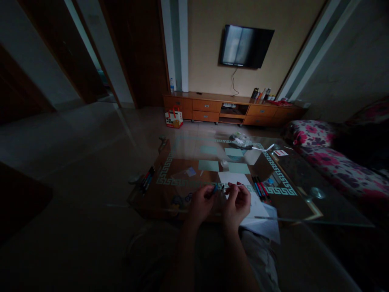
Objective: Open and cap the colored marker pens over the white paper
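Over the near edge of the glass table, my left hand pinches a small blue piece that looks like a pen cap. Close beside it, my right hand grips a thin white stick, like a pen refill. A small dark piece shows between the hands; I cannot tell whether it joins the stick. White paper lies under and beyond my right hand. Several blue, red and black pens rest to its right. Dim light hides the finer detail.
More pens lie at the left edge of the glass table. A crumpled plastic bag sits at the far side, near a red and white card. A flowered sofa stands right, and a low wooden cabinet behind.
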The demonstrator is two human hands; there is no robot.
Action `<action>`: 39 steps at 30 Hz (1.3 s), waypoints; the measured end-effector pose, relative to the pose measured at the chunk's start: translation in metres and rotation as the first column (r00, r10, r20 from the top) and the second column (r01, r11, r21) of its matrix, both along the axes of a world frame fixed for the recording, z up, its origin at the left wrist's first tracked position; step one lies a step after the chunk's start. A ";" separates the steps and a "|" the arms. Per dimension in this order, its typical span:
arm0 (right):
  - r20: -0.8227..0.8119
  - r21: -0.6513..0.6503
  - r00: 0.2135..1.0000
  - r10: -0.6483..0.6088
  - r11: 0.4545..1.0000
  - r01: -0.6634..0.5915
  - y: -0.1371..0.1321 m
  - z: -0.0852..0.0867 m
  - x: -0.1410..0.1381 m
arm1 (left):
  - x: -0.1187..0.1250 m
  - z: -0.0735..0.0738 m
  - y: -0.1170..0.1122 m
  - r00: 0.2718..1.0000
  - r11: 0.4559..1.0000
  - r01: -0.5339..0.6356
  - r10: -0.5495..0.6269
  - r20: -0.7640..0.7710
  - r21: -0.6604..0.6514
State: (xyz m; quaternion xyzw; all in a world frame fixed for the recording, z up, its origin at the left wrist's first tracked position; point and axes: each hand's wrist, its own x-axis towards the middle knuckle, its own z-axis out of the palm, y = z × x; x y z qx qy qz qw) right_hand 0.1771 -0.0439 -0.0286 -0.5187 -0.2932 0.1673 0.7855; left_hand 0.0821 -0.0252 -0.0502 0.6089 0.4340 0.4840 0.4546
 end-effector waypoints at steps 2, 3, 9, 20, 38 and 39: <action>-0.014 0.025 1.000 -0.006 1.000 0.006 0.000 0.003 0.000 | 0.000 -0.001 0.000 0.999 1.000 -0.002 0.003 -0.032 0.021; -0.018 0.032 1.000 -0.006 0.999 0.006 0.000 0.005 0.000 | 0.000 -0.001 0.000 0.999 0.999 -0.007 0.008 -0.041 0.033; -0.040 0.070 0.999 -0.012 0.997 0.015 0.000 0.006 0.004 | 0.000 -0.001 0.000 0.999 0.996 0.015 -0.011 -0.050 0.083; 0.026 -0.043 0.986 0.166 0.985 -0.165 0.007 -0.008 0.005 | -0.002 -0.003 0.001 0.998 0.991 -0.023 0.030 -0.050 0.134; 0.143 -0.169 0.926 0.350 0.930 -0.326 0.007 -0.007 0.006 | -0.008 0.007 0.000 0.994 0.969 -0.085 0.100 -0.053 0.231; 0.145 -0.175 0.923 0.357 0.927 -0.332 0.007 -0.007 0.007 | -0.008 0.007 0.001 0.994 0.969 -0.089 0.102 -0.046 0.229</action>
